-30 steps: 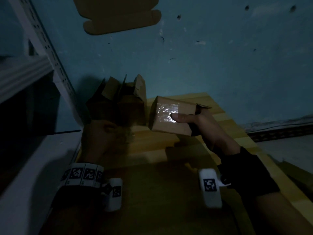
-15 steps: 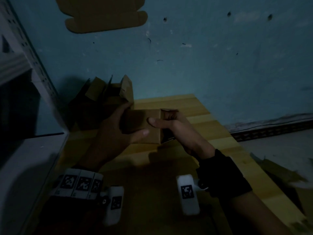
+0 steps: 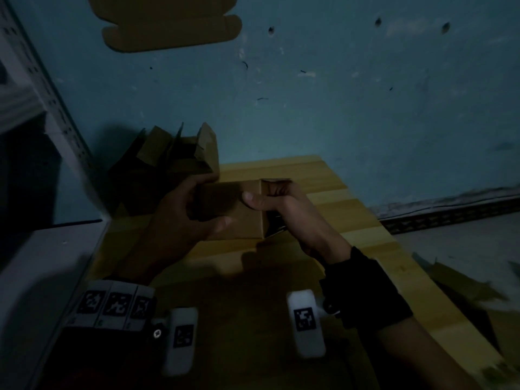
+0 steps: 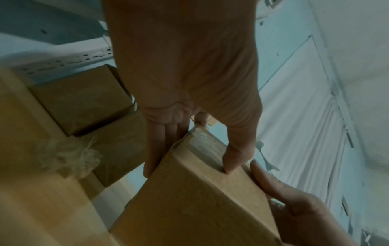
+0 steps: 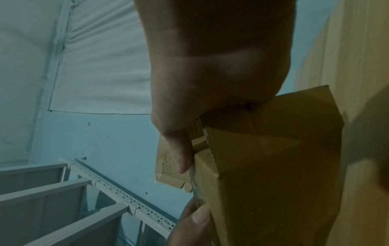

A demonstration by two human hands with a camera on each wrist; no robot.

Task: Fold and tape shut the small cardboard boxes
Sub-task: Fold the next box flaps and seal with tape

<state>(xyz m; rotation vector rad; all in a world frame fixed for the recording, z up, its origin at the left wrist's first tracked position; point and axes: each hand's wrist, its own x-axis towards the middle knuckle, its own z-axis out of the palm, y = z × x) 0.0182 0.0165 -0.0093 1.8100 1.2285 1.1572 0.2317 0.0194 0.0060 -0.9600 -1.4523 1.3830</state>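
Observation:
A small brown cardboard box (image 3: 239, 218) is held above the wooden table (image 3: 332, 209) between both hands. My left hand (image 3: 191, 209) grips its left end, fingers over the top and thumb underneath; in the left wrist view the fingers (image 4: 164, 146) and thumb clamp the box (image 4: 195, 196), whose end shows clear tape (image 4: 202, 138). My right hand (image 3: 275, 201) holds the right, open end, thumb on the near face and fingers tucked inside. In the right wrist view the thumb (image 5: 181, 153) presses the box (image 5: 273, 166) beside its loose flaps.
A cluster of open-flapped cardboard boxes (image 3: 174, 161) stands at the table's back left against the blue wall. A white metal shelf frame (image 3: 56, 122) rises on the left. A flat cardboard cutout (image 3: 168, 26) hangs on the wall above. Crumpled clear tape (image 4: 71, 156) lies near the boxes.
My left hand came off the table and took hold of the box's left end. The box turned and dropped lower, its taped face no longer toward the head camera.

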